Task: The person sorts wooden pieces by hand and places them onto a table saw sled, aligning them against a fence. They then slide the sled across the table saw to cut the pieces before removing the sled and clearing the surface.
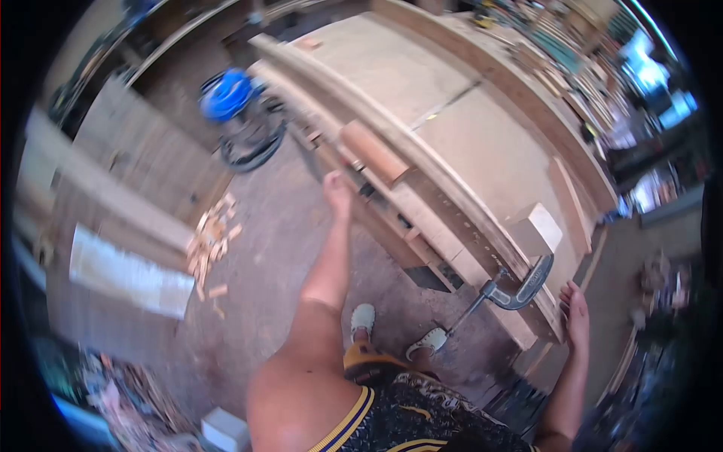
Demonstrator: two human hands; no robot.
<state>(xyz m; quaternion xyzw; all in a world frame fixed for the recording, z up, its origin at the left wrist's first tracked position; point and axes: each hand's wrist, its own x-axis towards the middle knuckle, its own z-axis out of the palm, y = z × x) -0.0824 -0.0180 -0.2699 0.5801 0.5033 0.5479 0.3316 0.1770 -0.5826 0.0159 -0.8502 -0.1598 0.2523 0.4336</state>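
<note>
My left hand (337,190) hangs beside the near edge of the workbench, blurred, its fingers not clearly visible. Past it, a reddish-brown wooden block (374,153) lies against a long wooden board (422,162) that runs along the bench. At the board's right end, my right hand (575,307) is held with its fingers apart, close to the board's tip and holding nothing. A dark metal G-clamp (520,292) grips the board near that end, its screw pointing down towards the floor. Beside the clamp a pale wood block (538,228) rests on the bench.
A blue-topped shop vacuum (228,94) stands on the floor at the upper left. Wood offcuts (211,245) lie in a pile near large leaning panels (132,166). Stacked timber strips (572,83) fill the far right. My feet in light clogs (426,341) are below the bench.
</note>
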